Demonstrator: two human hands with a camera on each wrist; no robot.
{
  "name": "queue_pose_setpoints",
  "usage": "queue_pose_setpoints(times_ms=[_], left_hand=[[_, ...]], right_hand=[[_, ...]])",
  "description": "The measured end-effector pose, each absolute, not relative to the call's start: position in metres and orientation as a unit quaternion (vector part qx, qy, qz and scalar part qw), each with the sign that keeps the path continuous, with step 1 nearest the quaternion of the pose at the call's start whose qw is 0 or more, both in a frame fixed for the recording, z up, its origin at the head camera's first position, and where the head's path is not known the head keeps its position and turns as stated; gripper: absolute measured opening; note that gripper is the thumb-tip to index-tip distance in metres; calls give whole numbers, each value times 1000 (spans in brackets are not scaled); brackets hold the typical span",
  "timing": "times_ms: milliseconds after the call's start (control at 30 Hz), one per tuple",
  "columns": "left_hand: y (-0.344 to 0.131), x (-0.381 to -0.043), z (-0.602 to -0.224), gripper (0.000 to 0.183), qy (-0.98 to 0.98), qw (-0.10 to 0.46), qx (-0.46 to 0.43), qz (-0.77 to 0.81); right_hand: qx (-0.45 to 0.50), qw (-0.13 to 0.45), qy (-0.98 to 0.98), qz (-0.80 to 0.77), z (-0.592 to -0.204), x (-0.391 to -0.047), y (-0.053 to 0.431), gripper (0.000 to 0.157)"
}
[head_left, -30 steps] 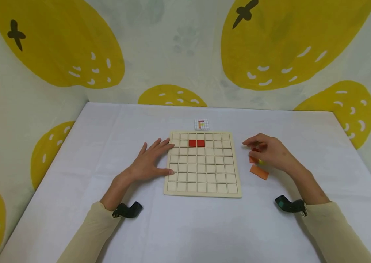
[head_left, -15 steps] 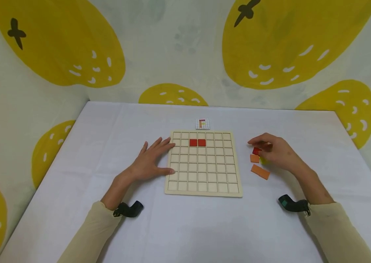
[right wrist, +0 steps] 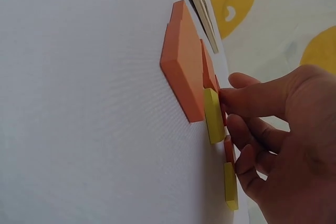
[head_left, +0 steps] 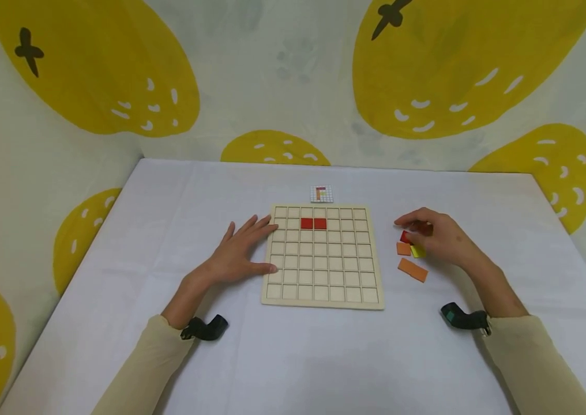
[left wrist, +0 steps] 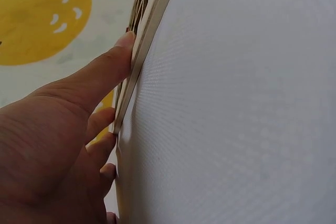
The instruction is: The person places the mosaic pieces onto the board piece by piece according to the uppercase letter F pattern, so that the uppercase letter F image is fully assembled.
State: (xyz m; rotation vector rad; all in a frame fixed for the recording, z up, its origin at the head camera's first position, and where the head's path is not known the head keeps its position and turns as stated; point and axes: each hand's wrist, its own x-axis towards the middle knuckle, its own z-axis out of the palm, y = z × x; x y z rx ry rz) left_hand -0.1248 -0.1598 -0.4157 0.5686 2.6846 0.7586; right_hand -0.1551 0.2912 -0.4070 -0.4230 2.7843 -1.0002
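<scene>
My left hand [head_left: 236, 256] lies with spread fingers at the left edge of a pale wooden grid board [head_left: 324, 305], its thumb [left wrist: 113, 69] on the rim. Two red squares [head_left: 313, 223] sit side by side in the board's second row. Right of the board, my right hand [head_left: 440, 236] hovers low over loose tiles, fingers loosely bent. Its thumb [right wrist: 252, 99] is at a red tile [head_left: 405, 237], with the index fingertip apart from it. Close by lie a small orange tile [head_left: 404, 249], a yellow tile [head_left: 418, 251] and a longer orange tile [head_left: 412, 270].
Behind the board lies a small pattern card [head_left: 321, 194] with a coloured grid. Beyond the nearer tiles, the right wrist view shows another yellow tile [right wrist: 230, 187] and a small orange-red piece [right wrist: 229, 150] under the hand. White cloth [head_left: 319, 357] covers the table.
My right hand has shifted slightly right and away from the board, uncovering more of the red, small orange and yellow tiles. My left hand stays at the board's edge.
</scene>
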Motion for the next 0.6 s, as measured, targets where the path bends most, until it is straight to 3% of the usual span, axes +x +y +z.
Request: queue_pose_setpoints(times_ms=[367,600], left_hand=[[-161,-125,-417,91,931,146,198,270],[-161,-126,-418,92,932,146,198,265]], right_hand=[[-131,90,936,-314,-403,-155,294,30],[-136,111,935,-307,-401,-155,304,38]])
